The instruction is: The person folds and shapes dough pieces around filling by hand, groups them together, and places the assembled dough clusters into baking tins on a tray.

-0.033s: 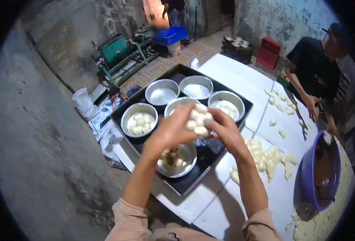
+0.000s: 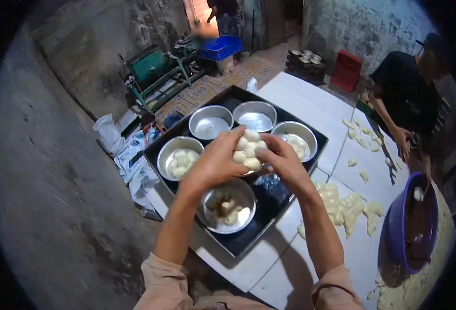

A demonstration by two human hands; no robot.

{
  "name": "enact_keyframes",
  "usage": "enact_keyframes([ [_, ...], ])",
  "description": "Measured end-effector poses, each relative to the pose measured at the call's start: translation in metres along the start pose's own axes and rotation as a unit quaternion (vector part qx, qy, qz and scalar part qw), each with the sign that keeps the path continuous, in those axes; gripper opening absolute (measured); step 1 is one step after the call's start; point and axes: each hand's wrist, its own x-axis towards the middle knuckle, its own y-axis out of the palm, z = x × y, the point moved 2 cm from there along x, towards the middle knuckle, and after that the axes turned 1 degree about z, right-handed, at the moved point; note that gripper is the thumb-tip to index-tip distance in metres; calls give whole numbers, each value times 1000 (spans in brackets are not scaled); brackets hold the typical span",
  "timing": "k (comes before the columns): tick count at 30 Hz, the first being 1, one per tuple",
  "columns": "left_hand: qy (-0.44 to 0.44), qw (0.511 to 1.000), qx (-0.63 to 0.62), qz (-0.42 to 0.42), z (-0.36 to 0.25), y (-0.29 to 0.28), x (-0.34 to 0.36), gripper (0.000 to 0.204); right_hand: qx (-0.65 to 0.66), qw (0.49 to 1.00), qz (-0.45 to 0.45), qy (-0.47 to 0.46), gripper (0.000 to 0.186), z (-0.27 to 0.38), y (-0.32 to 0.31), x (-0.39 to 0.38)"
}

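Observation:
Between my two hands I hold a bunch of small, pale dough balls [image 2: 249, 150] pressed together. My left hand [image 2: 217, 160] cups the bunch from the left, and my right hand [image 2: 286, 161] grips it from the right with bent fingers. Below them a round metal pan is mostly hidden by the hands. Nearest me, another round pan [image 2: 206, 217] contains dough balls and a brown filling or residue. The left pan [image 2: 161, 160] and right pan [image 2: 310, 139] also have dough balls in them. Two far pans [image 2: 211, 107] [image 2: 255, 103] show only bright bottoms.
The pans stand on a black tray [image 2: 236, 247] on a white table [image 2: 303, 93]. Dough pieces [image 2: 344, 204] lie to the right, near a purple basin [image 2: 393, 227] with dark contents. A co-worker [image 2: 406, 93] stands beyond. Green machinery [image 2: 148, 70] is at the far left.
The dough bunch has shifted slightly up and left in my hands. At the purple basin, a whitish lump by the co-worker's hand has moved from the rim down inside.

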Motion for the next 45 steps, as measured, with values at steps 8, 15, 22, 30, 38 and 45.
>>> enact_keyframes([
  [8,-149,978,-132,65,168,-72,94,107,-123,988,88,25,38,-60,69,193],
  [15,-187,958,193,103,221,-48,126,70,-584,806,7,-99,21,-89,87,222],
  [22,-152,956,245,60,221,-48,113,35,-582,807,27,-98,21,-94,84,210],
  [30,-73,985,149,-36,166,-62,80,59,-308,935,-113,-132,33,4,-22,59],
  [38,144,930,124,316,17,-47,-34,77,-261,872,-415,-3,23,-13,-94,-278],
  [45,147,821,-54,550,-191,211,-109,58,-167,614,-740,216,22,-90,-63,-591],
])
